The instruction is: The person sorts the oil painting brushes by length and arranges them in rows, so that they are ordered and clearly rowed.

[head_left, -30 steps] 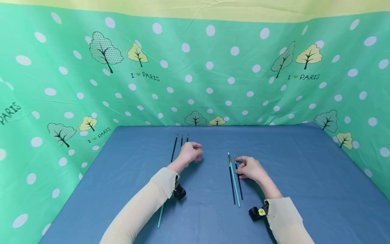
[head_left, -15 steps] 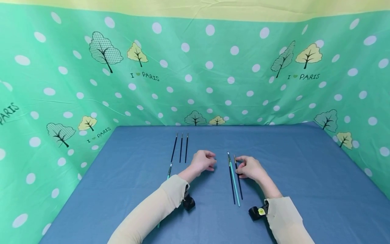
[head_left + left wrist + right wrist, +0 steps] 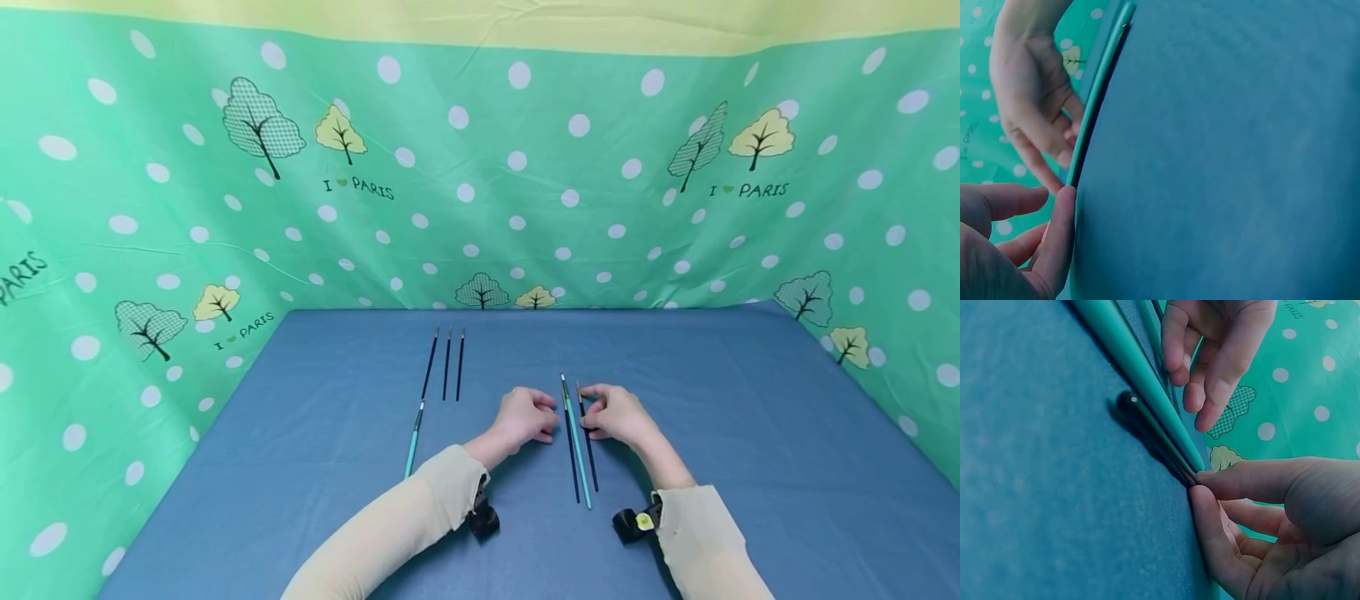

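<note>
My right hand (image 3: 617,414) pinches a slim dark-handled paintbrush (image 3: 591,462) between thumb and fingers; the right wrist view shows the grip on this dark brush (image 3: 1154,431). Just left of it lies a teal paintbrush (image 3: 577,450), and beyond that another dark paintbrush (image 3: 572,462). My left hand (image 3: 527,416) is at the left side of this group, thumb and fingers apart, nothing held. In the left wrist view a left fingertip (image 3: 1065,200) overlaps the edge of the teal brush (image 3: 1094,100).
Three dark paintbrushes (image 3: 447,367) lie side by side toward the back left of the blue-covered table (image 3: 720,375). Below them is another teal paintbrush (image 3: 414,442), its lower end hidden by the left sleeve (image 3: 405,517). A green dotted curtain (image 3: 517,208) hangs behind.
My left hand has moved right and nearer, from beside the three back brushes to the group at the right. My right hand has stayed on its brush.
</note>
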The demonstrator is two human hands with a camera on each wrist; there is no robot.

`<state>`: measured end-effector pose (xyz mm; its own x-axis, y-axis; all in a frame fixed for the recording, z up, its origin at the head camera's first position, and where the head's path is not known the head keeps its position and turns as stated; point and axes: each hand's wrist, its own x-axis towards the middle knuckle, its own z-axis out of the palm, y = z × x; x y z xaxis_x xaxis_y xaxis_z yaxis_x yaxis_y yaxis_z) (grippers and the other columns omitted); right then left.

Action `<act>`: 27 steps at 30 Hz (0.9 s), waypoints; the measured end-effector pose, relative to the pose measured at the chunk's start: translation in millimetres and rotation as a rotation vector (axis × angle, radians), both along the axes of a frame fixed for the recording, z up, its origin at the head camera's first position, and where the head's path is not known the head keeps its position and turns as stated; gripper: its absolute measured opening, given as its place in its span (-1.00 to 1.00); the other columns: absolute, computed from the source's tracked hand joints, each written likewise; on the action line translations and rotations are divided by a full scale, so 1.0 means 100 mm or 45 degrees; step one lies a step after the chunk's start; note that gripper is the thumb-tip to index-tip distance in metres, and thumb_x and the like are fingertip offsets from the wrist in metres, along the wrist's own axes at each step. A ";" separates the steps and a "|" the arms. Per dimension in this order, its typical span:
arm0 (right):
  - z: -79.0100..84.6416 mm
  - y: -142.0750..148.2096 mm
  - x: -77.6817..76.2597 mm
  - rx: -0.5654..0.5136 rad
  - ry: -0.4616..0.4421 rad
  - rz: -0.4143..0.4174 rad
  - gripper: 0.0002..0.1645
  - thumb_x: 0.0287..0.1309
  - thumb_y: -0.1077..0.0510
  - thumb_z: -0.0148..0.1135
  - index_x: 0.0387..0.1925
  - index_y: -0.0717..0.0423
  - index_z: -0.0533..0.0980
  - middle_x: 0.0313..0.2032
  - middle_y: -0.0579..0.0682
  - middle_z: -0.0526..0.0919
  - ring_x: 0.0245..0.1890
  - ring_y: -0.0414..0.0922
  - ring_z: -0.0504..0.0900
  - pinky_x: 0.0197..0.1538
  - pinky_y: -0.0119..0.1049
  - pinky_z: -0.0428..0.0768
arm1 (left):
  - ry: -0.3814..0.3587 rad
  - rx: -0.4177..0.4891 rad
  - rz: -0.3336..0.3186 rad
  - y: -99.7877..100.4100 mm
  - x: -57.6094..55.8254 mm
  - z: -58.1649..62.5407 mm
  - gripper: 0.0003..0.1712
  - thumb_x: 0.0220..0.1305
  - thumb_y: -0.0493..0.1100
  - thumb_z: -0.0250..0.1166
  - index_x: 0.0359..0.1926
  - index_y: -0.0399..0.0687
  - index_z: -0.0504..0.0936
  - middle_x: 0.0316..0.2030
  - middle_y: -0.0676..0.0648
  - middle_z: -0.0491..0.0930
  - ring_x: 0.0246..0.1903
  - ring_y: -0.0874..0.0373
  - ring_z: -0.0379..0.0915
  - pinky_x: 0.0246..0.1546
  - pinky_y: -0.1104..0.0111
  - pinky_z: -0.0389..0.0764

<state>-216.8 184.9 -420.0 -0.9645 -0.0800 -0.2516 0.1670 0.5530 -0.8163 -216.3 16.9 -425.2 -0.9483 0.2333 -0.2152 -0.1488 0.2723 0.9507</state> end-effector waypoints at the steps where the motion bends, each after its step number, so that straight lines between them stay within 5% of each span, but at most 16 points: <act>1: 0.00 0.00 0.00 -0.002 -0.002 -0.001 -0.37 -0.02 0.37 0.23 0.16 0.28 0.33 -0.44 0.09 0.51 -0.59 -0.15 0.55 -0.47 -0.32 0.64 | 0.005 -0.002 0.004 0.02 0.01 -0.01 -0.68 0.09 -0.39 0.24 -0.08 -0.30 0.57 -0.48 -0.07 0.59 -0.58 0.13 0.56 -0.58 0.39 0.64; 27: 0.02 0.00 0.00 -0.006 -0.014 -0.013 -0.37 -0.02 0.38 0.22 0.16 0.27 0.33 -0.43 0.10 0.50 -0.61 -0.16 0.56 -0.47 -0.31 0.64 | 0.136 -0.282 0.057 0.23 0.01 -0.08 -0.64 -0.03 -0.37 0.34 -0.12 -0.22 0.58 -0.53 0.02 0.43 -0.75 0.22 0.47 -0.75 0.48 0.53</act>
